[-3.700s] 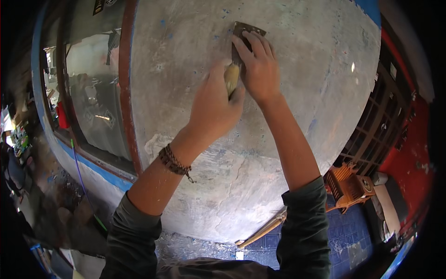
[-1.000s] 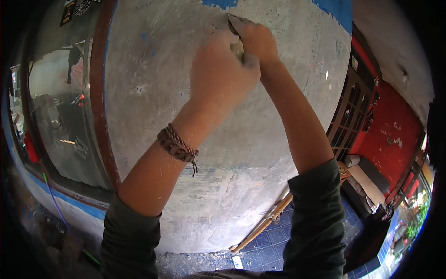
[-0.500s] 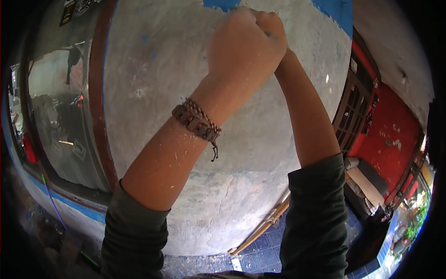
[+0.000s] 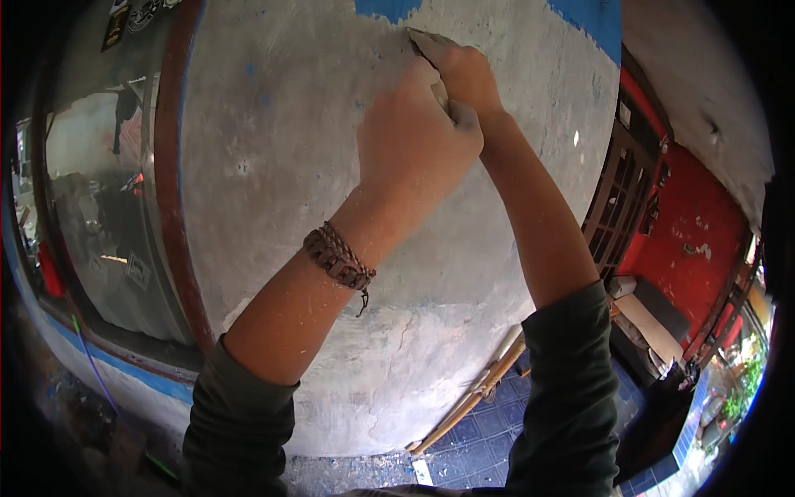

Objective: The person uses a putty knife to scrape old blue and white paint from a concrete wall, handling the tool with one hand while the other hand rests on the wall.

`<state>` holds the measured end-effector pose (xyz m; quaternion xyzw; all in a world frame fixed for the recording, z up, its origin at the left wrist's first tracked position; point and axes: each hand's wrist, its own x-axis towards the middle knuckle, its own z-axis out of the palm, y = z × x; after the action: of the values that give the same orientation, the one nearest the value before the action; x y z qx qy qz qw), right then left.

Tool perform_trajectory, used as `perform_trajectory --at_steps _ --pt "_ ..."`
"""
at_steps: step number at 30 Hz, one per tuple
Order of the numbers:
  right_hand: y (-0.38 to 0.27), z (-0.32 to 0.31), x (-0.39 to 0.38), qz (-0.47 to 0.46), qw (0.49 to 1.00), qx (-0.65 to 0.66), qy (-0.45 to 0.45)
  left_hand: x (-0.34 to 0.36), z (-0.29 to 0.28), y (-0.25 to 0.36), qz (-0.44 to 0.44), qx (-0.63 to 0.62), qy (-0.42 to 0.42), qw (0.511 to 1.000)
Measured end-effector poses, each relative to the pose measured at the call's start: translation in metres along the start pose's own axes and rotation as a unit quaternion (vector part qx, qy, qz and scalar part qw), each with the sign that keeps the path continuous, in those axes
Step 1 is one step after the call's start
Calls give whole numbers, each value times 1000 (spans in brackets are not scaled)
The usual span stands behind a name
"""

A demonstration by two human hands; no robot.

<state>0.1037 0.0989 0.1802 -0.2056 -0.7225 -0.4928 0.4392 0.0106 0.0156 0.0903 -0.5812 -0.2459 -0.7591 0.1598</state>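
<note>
Both my hands are raised against a bare grey plastered wall [image 4: 290, 166], just below a ragged patch of blue paint [image 4: 389, 7]. My left hand [image 4: 414, 145], with brown braided bracelets [image 4: 338, 257] at the wrist, is closed in a fist around what looks like a scraper [image 4: 441, 97]. Only a bit of its handle and a dark thin edge show between the hands. My right hand [image 4: 465, 76] lies just beyond the left one, fingers pressed together on the tool's far end near the wall. Most of the tool is hidden by my hands.
A brown-framed window [image 4: 174, 166] stands at the left. At the lower right, bamboo poles [image 4: 472, 402] lean by the wall above blue floor tiles [image 4: 472, 447]. Farther right are a dark lattice door [image 4: 617, 195], a red wall [image 4: 704, 240] and a bench-like piece with boards [image 4: 650, 327].
My left hand has come down along the wall, away from the blue paint. The right hand has dropped a little, and its fingers and the tool's dark edge now show.
</note>
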Motion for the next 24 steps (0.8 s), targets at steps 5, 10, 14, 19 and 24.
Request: perform_trajectory --at_steps 5,10,14,19,24 --pt "-11 -15 21 19 996 64 -63 28 -13 7 -56 -1 -22 998" --pt "-6 -2 8 12 1000 -7 -11 12 -1 -3 -16 -21 1 1000" --pt "-12 -10 19 34 998 41 -25 33 -15 10 -87 -7 -62 994" --pt "2 9 6 15 998 -12 57 13 2 -6 19 -27 16 999" --pt "2 -12 34 3 996 -28 -88 41 -10 15 -66 -25 -59 996"
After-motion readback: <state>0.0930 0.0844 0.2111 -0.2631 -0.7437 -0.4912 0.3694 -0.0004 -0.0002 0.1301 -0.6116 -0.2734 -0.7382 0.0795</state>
